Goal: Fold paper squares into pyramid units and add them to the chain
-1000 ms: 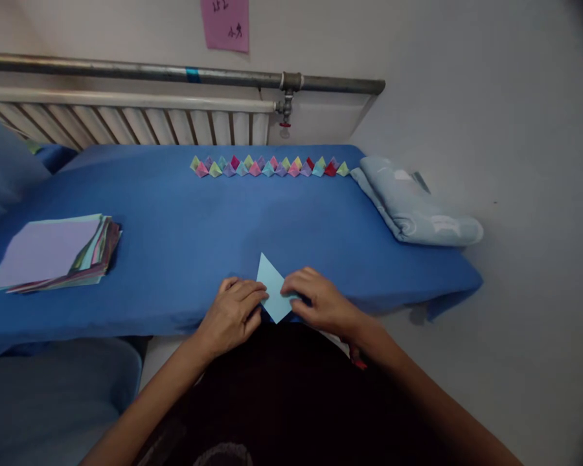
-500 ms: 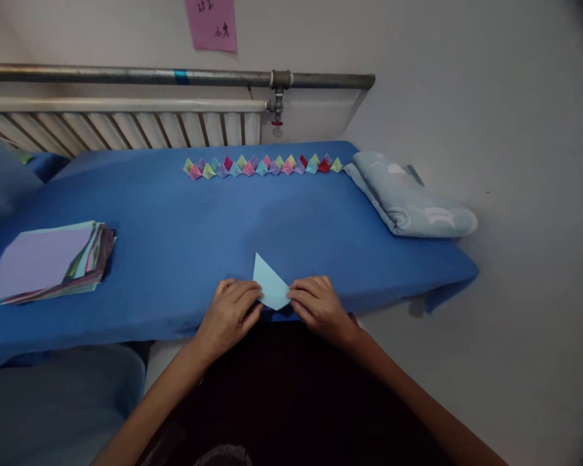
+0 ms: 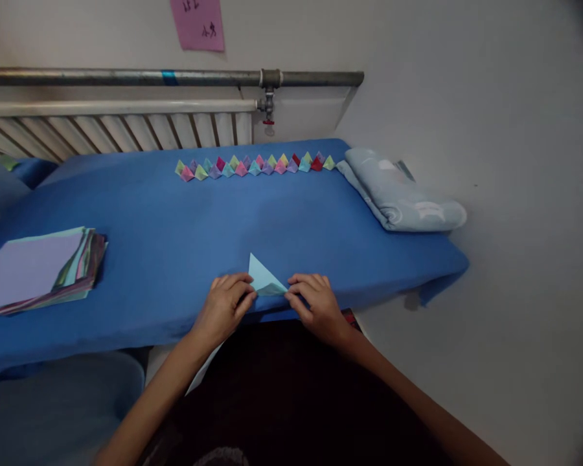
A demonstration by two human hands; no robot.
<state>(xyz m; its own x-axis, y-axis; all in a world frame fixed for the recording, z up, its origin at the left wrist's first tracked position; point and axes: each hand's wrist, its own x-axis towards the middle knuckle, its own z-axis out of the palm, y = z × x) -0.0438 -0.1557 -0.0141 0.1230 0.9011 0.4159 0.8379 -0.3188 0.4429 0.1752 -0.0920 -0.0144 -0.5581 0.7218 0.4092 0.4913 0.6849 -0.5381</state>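
A pale blue sheet of origami paper (image 3: 262, 277) is held just above the near edge of the blue-covered surface, its pointed corner facing away from me. My left hand (image 3: 227, 301) pinches its left side between thumb and fingers. At the right corner, my right hand (image 3: 318, 304) grips the paper the same way. The near edge is folded up into a flap that lies over the lower part of the sheet. Both hands are closed on the paper, and their fingertips cover its ends.
Small folded paper pieces (image 3: 255, 167) in many colours stand in two rows at the back. A stack of coloured paper (image 3: 34, 268) lies on the left. On the right rests a folded light-blue blanket (image 3: 408, 194). Behind are a radiator (image 3: 126, 133) and a pipe (image 3: 204, 78).
The near edge of the pale blue paper has been turned up, so the sheet looks shorter and more triangular. Both hands still hold it. The view has shifted slightly.
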